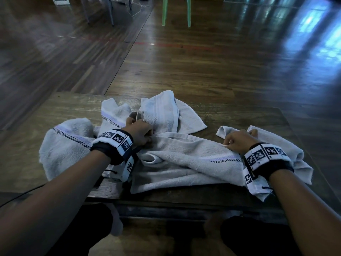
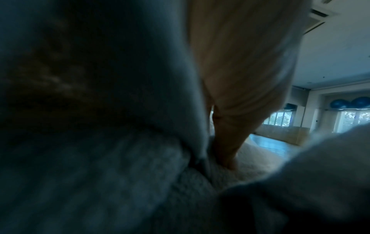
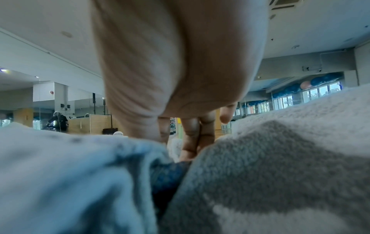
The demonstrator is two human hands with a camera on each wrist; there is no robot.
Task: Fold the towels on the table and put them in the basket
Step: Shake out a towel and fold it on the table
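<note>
Several crumpled pale grey towels lie heaped on a dark wooden table [image 1: 55,106]. The nearest towel [image 1: 184,161], with a checked purple stripe, stretches between my hands. My left hand [image 1: 140,131] grips a bunched edge of this towel at the middle of the heap. My right hand [image 1: 238,141] pinches its edge at the right. Another striped towel [image 1: 162,111] is piled behind the left hand, and one more [image 1: 64,145] lies at the left. In the left wrist view a finger [image 2: 228,148] presses into towel cloth [image 2: 120,182]. In the right wrist view my fingers [image 3: 192,139] curl down into the towel [image 3: 260,166]. No basket is in view.
A wooden floor [image 1: 203,61] spreads beyond the table. A green plastic chair [image 1: 176,10] stands at the far middle, with metal legs [image 1: 110,12] of other furniture at the far left. My knees [image 1: 249,237] are under the table's near edge.
</note>
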